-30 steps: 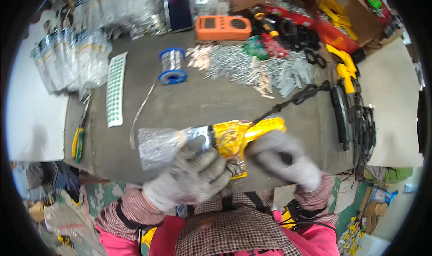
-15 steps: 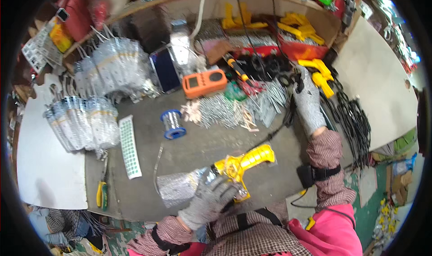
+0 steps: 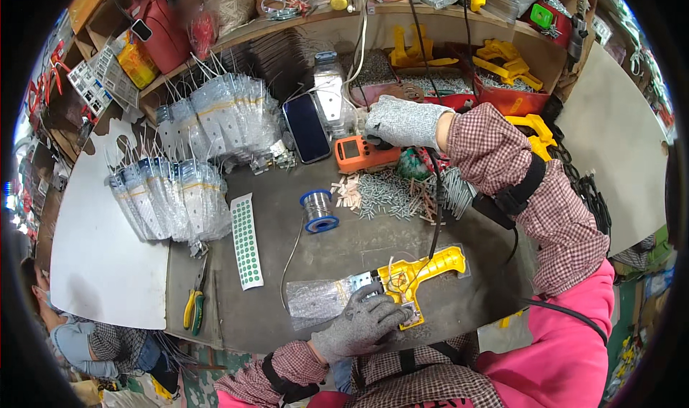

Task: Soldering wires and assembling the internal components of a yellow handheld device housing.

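Note:
A yellow plastic handle shell point(image 3: 429, 265) lies open side up near the table's front edge, with thin wires inside. A bubble-wrapped flat metal part point(image 3: 316, 302) extends from its left end. My gloved left hand point(image 3: 364, 325) holds the shell's lower leg, thumb toward the metal end and fingers bent over the leg. A black cable point(image 3: 436, 214) runs from the shell up under my right arm. My gloved right hand point(image 3: 407, 121) is at the back of the table, just above an orange handheld meter point(image 3: 350, 149). Its fingers are curled; what they hold is hidden.
Screws point(image 3: 391, 195) lie heaped before the meter. Left of them are a solder wire spool point(image 3: 318, 210), a green-dotted sticker sheet point(image 3: 246, 243), pliers point(image 3: 194, 307), a phone point(image 3: 307, 128) and bundled bubble-wrapped parts point(image 3: 172, 200). Yellow shells point(image 3: 532, 132) and black cables point(image 3: 592, 207) lie right.
My right hand has moved left from beside the black cables to above the orange meter. My left hand remains on the yellow shell. The whole view has shifted.

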The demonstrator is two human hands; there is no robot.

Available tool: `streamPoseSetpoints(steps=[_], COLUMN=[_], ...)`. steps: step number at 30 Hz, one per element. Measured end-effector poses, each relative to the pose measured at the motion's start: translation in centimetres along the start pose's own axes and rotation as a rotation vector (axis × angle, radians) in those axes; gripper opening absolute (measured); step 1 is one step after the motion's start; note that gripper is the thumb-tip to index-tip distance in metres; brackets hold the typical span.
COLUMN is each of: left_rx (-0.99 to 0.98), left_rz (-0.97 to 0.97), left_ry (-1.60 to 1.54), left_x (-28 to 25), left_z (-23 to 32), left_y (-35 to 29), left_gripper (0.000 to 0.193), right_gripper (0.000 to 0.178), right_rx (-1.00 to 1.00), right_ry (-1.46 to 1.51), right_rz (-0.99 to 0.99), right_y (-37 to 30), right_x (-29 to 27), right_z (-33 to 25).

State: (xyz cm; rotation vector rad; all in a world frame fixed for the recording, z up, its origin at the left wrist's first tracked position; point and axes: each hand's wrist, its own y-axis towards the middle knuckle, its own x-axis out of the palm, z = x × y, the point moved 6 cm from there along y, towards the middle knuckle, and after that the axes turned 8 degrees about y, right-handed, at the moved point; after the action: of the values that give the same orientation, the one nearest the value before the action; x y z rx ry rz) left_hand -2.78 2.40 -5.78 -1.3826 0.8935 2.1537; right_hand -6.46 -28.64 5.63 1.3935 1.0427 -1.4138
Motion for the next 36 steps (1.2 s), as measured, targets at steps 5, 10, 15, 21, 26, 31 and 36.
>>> streamPoseSetpoints(steps=[5,10,15,21,26,31,36], left_rx=[-0.032,-0.133,0.032,-0.235,-0.036,0.049,-0.36], left_rz=[-0.038,-0.028,-0.257,-0.421,-0.503,-0.241,-0.798], left_ry=[-0.018,0.045,0.416,0.191,0.503,0.578,0.345], left_x=[0.2,-2.1,-2.6,-0.3,0.1,0.7,-0.2], left_z=[-0.2,1.2,4.2,2.1,3.5,2.9,1.8], left_y=[-0.3,1.7,6.0,5.8,5.5,4.5,7.1], left_gripper=[0.056,0.04,0.023,0.023,0.02,0.02,0.024], right_gripper=[0.016,0.021,0.012,0.027,0.023,0.025,0.027], right_rx=[0.132,0.308,0.331,0.357,0.35,0.453,0.43], right_ry=[0.013,0.168,0.035,0.077,0.069,0.079,-0.012], right_rz=[-0.026,-0.026,0.042,0.03,0.028,-0.033,-0.038], right_y=[1.6,1.9,1.4,1.7,1.6,1.1,1.1], right_x=[1.1,1.8,2.8,3.4,2.2,1.8,2.7], right_z=[-0.2,2.4,2.7,2.5,1.3,1.0,2.3])
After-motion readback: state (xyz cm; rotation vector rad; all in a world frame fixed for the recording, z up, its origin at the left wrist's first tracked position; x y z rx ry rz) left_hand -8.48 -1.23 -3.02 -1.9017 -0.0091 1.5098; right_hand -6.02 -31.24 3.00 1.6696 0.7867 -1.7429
